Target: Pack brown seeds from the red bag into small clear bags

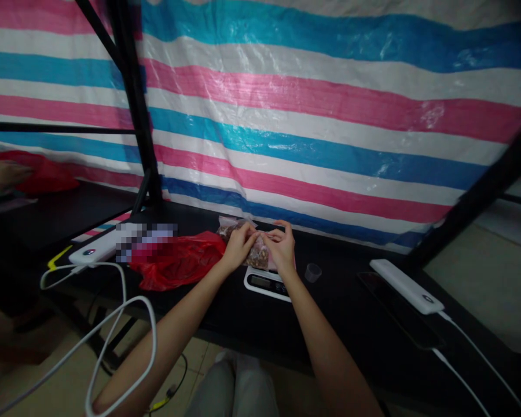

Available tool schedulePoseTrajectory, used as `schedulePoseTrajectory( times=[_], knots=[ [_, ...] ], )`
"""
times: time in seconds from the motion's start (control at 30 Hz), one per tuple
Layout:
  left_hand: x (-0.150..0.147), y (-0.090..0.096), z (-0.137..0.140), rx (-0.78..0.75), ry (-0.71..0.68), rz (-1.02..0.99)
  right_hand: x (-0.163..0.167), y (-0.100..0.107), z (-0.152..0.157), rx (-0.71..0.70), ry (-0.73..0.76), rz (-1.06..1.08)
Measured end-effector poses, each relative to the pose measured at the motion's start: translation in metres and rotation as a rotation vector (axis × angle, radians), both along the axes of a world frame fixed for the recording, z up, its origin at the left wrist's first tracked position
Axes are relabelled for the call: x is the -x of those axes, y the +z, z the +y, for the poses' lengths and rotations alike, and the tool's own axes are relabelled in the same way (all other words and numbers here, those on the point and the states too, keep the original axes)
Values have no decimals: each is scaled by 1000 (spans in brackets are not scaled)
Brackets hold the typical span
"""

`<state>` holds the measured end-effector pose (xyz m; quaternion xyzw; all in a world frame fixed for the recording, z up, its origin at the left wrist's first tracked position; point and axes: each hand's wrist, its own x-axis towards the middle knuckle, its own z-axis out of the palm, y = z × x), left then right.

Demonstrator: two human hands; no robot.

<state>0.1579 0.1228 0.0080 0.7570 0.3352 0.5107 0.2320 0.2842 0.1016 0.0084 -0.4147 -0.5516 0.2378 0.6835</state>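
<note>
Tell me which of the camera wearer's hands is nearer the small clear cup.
Right. The right hand is left of the clear cup, not touching it; the left hand is farther left, beyond the right hand.

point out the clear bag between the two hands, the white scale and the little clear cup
clear bag (pixel 257 255): head view, on its lower part with brown contents
white scale (pixel 264 283): head view, on its display
little clear cup (pixel 313 273): head view, on its side wall
</note>
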Motion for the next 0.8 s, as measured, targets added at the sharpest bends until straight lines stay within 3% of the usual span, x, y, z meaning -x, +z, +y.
schedulePoseTrajectory(
  times=[0.2, 0.37, 0.47, 0.7, 0.8],
  knots=[
    [-1, -3, 1, 70, -46, -71, -3, -1, 1, 33, -4, 49],
    [-10, -14, 6, 326, -341, -210, -18, 2, 2, 5, -97, 124],
    [-13, -18, 9, 400, -410, -269, -24, 0, 5, 14, -69, 159],
    [-8, -21, 20, 352, -277, -301, -20, -4, 8, 74, -26, 86],
    [-2, -21, 21, 245, -14, -202, -24, -6, 10, 94, -57, 100]
  ],
)
